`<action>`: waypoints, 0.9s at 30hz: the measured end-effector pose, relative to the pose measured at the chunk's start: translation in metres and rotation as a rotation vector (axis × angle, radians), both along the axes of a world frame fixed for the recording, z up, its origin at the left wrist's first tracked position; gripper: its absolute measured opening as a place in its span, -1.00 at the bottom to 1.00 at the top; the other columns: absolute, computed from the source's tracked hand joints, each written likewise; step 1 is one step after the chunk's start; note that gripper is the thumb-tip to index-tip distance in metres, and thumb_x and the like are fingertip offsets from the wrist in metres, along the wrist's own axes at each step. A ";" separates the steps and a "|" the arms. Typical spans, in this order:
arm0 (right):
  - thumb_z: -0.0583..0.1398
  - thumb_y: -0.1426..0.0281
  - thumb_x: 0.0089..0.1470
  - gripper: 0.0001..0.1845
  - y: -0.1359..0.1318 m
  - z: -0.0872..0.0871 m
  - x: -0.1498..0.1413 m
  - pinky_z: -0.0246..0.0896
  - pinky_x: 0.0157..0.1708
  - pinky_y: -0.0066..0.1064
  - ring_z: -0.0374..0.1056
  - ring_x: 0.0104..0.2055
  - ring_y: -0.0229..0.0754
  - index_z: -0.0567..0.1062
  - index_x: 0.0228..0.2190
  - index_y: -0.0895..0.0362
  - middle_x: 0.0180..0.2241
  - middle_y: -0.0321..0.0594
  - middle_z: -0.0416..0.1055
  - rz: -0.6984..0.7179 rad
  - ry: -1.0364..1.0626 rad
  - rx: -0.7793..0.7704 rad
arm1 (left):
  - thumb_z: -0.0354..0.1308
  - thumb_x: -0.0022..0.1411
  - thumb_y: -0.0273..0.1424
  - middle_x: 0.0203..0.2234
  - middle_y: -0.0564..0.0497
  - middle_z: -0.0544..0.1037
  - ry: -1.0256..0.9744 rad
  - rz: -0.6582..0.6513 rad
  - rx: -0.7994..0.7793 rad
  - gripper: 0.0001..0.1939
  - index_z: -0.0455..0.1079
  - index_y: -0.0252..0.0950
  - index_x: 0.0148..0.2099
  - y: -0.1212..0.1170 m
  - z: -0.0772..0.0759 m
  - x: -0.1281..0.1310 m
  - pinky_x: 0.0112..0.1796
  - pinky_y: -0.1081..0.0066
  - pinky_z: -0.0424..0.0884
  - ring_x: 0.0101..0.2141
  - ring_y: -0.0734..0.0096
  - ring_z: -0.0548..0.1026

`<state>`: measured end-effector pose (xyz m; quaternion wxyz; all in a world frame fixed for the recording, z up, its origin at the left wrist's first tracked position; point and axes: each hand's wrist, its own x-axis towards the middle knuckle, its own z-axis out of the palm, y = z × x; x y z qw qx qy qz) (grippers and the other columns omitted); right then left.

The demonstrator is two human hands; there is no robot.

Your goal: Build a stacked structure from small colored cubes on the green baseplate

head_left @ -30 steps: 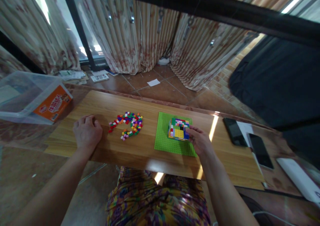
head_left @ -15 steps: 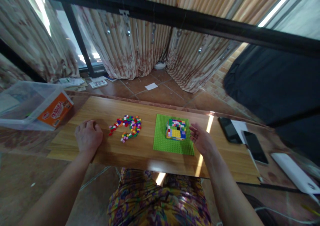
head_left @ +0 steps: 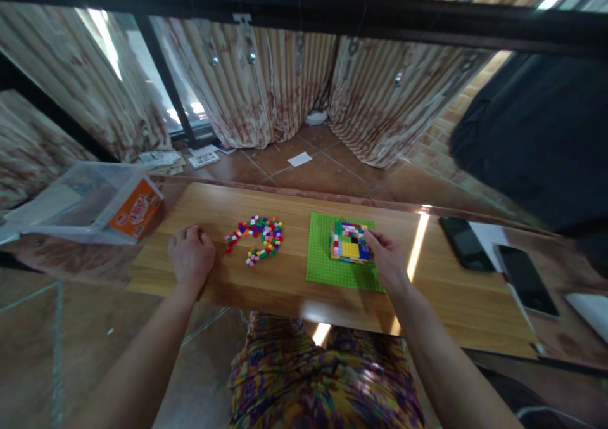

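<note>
A small block structure of multicoloured toy bricks (head_left: 350, 250) stands on a green studded baseplate (head_left: 318, 267). My right hand (head_left: 387, 255) is at its right side, thumb and fingers together at the upper right edge. The fingertips meet the bricks there; whether a loose brick is between them is too small to tell. My left hand (head_left: 192, 255) rests on the wooden board, fingers curled under, with nothing seen in it. Just right of it lies a curved pile of tiny loose bricks (head_left: 270, 232) in many colours.
A clear plastic box (head_left: 102, 226) with an orange label stands left of the wooden board (head_left: 266, 289). Two dark phones (head_left: 468, 244) and white paper lie at the right. Beyond the table are curtains (head_left: 266, 93) and a tiled floor with a paper scrap (head_left: 300, 159).
My right hand has moved in from beside the brick structure to its upper right edge, its fingers drawing together. My left hand stays resting. The whole view has shifted slightly.
</note>
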<state>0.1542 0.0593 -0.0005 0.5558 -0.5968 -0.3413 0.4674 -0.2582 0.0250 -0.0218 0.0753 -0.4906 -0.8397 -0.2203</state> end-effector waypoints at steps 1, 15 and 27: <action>0.46 -0.02 -0.37 -0.42 0.000 0.000 0.002 0.40 -0.45 -0.36 0.44 -0.49 -0.21 0.61 -0.36 0.14 -0.44 -0.25 0.58 0.004 -0.008 -0.007 | -0.07 0.29 -0.37 0.01 -0.33 0.50 -0.003 0.005 -0.006 -0.59 0.45 -0.42 0.04 0.000 0.000 0.000 0.10 0.00 0.29 0.06 -0.06 0.41; 0.17 0.31 0.20 -0.80 -0.043 0.032 -0.093 0.34 -0.23 -0.33 0.44 -0.28 -0.15 0.59 -0.27 0.09 -0.31 -0.17 0.54 0.478 -0.721 0.476 | -0.09 0.31 -0.38 0.02 -0.28 0.50 -0.018 0.008 -0.001 -0.61 0.45 -0.38 0.04 -0.003 0.000 0.006 0.11 0.05 0.28 0.05 0.00 0.41; 0.22 0.46 0.18 -0.88 -0.034 -0.012 -0.168 0.25 -0.13 -0.30 0.38 -0.15 -0.08 0.58 -0.27 0.09 -0.24 -0.14 0.50 0.640 -1.070 0.432 | -0.09 0.31 -0.39 0.02 -0.27 0.50 -0.028 0.016 -0.003 -0.60 0.44 -0.38 0.06 -0.004 0.002 0.008 0.11 0.04 0.29 0.05 -0.01 0.41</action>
